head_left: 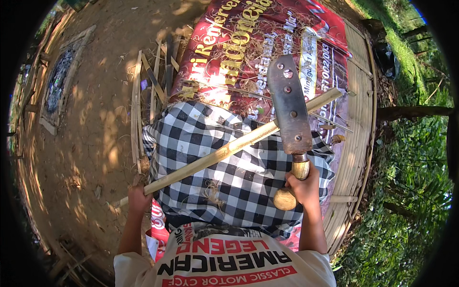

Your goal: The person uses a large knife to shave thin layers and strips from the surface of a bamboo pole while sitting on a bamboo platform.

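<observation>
Head: left hand (139, 196) grips stick (205, 161), right hand (307, 185) cleaver (290, 103).

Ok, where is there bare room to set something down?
Bare dirt lies left, between the wooden frame and the strips. A narrower patch is on the slats, between banner and greenery. Crowded: the banner and checkered cloth, both with shavings, the cloth also crossed by stick and knife.

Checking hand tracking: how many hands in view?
2: the left hand grips the pole near its lower end; the right hand holds the big knife by its wooden handle.
</observation>
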The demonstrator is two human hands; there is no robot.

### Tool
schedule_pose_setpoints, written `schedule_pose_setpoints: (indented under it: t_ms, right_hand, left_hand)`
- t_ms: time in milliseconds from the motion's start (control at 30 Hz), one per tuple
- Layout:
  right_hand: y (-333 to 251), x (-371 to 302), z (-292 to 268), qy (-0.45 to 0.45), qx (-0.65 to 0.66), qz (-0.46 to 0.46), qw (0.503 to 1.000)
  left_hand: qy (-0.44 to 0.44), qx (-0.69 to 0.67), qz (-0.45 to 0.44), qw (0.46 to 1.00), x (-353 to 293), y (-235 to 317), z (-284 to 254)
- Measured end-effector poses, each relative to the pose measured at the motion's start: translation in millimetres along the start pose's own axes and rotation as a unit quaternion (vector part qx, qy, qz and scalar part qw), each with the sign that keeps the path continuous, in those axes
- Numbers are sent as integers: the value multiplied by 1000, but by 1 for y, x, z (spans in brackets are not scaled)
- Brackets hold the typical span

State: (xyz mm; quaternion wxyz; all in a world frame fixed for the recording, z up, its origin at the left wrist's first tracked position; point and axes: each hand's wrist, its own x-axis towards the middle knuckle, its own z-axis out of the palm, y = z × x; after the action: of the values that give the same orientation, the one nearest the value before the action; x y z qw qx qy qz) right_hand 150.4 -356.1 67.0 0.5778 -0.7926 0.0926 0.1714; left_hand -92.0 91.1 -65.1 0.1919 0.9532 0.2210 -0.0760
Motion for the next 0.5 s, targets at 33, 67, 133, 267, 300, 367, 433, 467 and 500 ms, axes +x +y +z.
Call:
schedule_pose_setpoints:
  t_ms: [33,67,133,267,300,367,433,467,500]
  right_hand:
    - [-4,1,-8,-4,-14,-2,1000]
    - [-6,3,-19,7,-45,-26,999]
    - [-13,7,-34,49,-79,-68,993]
    - [-19,5,-32,94,-45,-42,994]
    - [-14,1,-25,77,-50,-38,995]
    - [-7,-3,-18,55,-52,-37,996]
    - [0,-4,-22,49,-70,-35,996]
    - [-5,-4,-25,47,-58,-20,997]
    - [-12,-5,-29,47,-48,-3,998]
  left_hand:
    - [4,-3,8,1000,1,1,2]
    - [8,-6,15,1000,2,2,3]
    - [11,-15,22,1000,3,3,10]
    - [35,-45,15,998,0,5,26]
    - [50,-52,14,997,0,7,28]
    - [44,-49,-11,998,-3,9,21]
    - [39,-30,-13,999,-7,8,12]
    - [39,-16,-1,999,-5,10,9]
    - [37,-3,13,999,-5,10,6]
